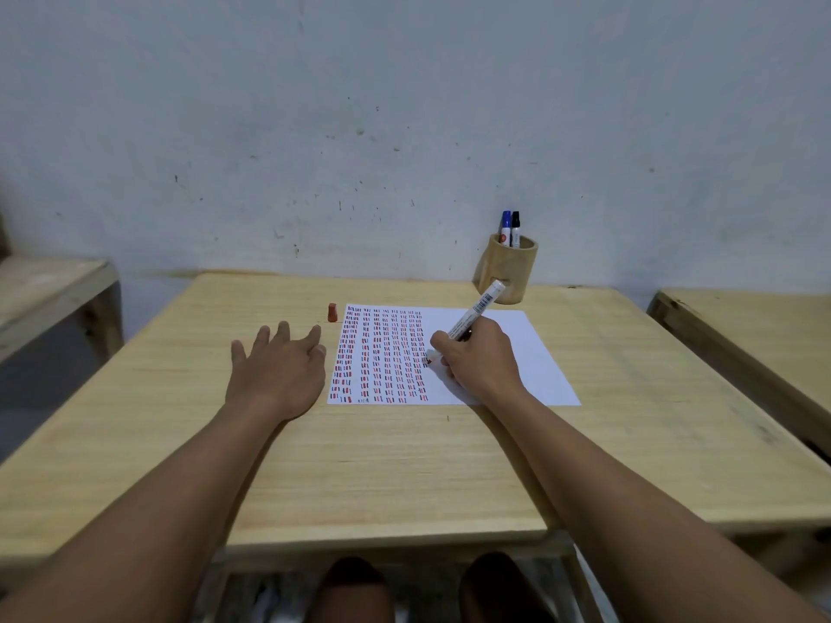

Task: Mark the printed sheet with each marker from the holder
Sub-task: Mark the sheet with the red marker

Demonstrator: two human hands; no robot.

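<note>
A white printed sheet (517, 348) lies on the wooden table (382, 465), its left half filled with columns of red, blue and black dashes. My right hand (481, 357) grips a white marker (476, 310) with its red tip touching the sheet near the middle. The marker's red cap (332, 312) stands on the table just left of the sheet's far corner. My left hand (281, 370) rests flat on the table, fingers spread, left of the sheet. A wooden holder (510, 267) at the back holds a blue marker (506, 228) and a black marker (516, 229).
A pale scuffed wall (404, 128) runs right behind the table. Another wooden table (742, 344) stands close on the right and a wooden bench or table (49, 285) on the left. My knees show below the table's front edge.
</note>
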